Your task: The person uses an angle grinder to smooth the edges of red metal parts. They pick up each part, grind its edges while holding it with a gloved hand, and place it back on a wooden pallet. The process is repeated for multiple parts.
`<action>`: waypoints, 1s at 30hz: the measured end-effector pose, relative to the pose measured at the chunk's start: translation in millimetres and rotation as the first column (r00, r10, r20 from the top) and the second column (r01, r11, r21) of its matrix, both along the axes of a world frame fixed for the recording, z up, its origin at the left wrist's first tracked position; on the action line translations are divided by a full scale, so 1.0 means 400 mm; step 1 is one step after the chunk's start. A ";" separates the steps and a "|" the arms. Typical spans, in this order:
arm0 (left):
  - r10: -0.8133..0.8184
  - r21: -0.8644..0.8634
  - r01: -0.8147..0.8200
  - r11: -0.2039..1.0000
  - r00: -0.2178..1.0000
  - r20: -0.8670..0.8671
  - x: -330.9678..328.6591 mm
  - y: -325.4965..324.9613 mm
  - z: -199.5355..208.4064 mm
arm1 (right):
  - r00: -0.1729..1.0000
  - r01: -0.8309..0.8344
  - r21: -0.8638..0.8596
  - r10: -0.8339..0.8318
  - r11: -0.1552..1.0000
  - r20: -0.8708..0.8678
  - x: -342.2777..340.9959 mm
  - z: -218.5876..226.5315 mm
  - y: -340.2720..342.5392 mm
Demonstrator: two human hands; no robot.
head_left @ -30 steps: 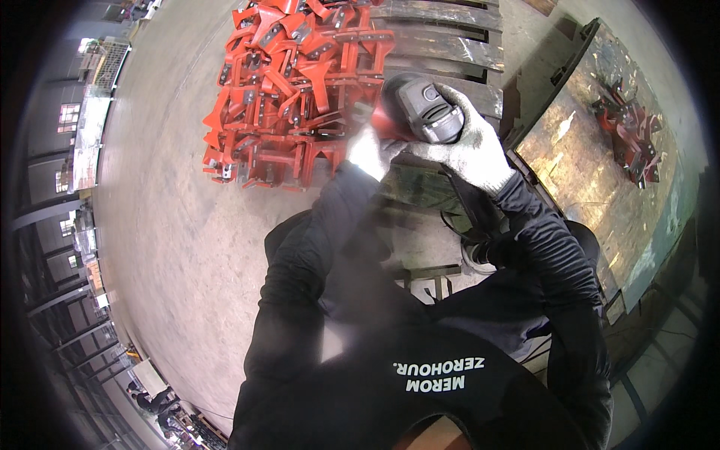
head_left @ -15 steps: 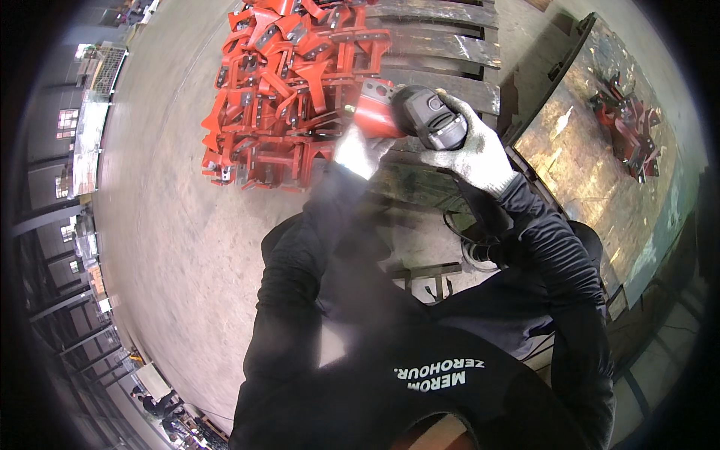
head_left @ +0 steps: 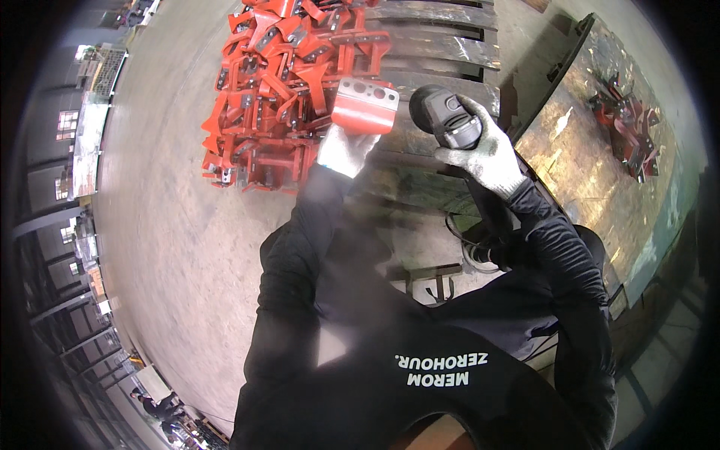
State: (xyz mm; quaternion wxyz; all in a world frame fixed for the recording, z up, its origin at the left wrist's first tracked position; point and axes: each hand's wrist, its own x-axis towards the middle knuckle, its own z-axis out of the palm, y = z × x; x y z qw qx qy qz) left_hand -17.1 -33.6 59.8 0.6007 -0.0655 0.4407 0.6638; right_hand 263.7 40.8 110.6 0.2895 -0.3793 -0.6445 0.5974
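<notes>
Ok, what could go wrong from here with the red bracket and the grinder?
The left hand holds the red bracket unclamped in the air, so it could twist or slip under the grinder in the right hand. The two hands sit close together, so the gloved fingers may be at risk.

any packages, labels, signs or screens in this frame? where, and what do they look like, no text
Printed lettering on the black top: lower centre of the picture, two short white lines, seen upside down.
Label on the power tool: possibly a small plate on the dark grey body held in the right hand; too small to tell.
No packages, signs or screens show; the red metal plate in the left hand is bare, with holes.
</notes>
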 end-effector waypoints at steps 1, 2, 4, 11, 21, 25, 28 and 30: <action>0.000 0.015 0.000 1.000 1.000 -0.029 0.001 0.002 -0.005 | 1.000 0.004 0.027 -0.004 1.000 -0.015 -0.002 0.000 0.001; 0.001 0.030 0.001 1.000 0.998 -0.058 0.003 0.003 -0.011 | 1.000 0.009 0.054 -0.007 0.999 -0.030 -0.003 -0.002 0.002; 0.011 0.031 -0.009 0.999 0.998 -0.068 0.014 0.000 -0.034 | 1.000 -0.005 0.109 0.005 0.994 0.000 -0.019 0.007 -0.001; -0.089 -0.045 0.082 0.996 0.981 -0.174 0.079 -0.003 -0.033 | 0.997 -0.067 0.189 0.060 0.980 0.040 -0.065 0.029 -0.010; -0.143 -0.059 0.135 0.989 0.974 -0.177 0.104 -0.002 -0.050 | 0.996 -0.083 0.189 0.089 0.979 -0.024 -0.078 0.016 -0.003; -0.139 -0.047 0.132 0.990 0.964 -0.226 0.101 0.002 -0.031 | 0.993 -0.101 0.238 0.081 0.966 0.091 -0.055 0.033 -0.008; -0.096 -0.051 0.090 0.995 0.985 -0.140 0.088 -0.005 -0.032 | 0.987 -0.107 0.196 0.081 0.975 0.139 -0.046 0.042 -0.014; -0.143 -0.004 0.144 0.990 0.978 -0.151 0.069 -0.016 -0.043 | 0.982 -0.119 0.156 0.093 0.981 0.164 -0.042 0.046 -0.015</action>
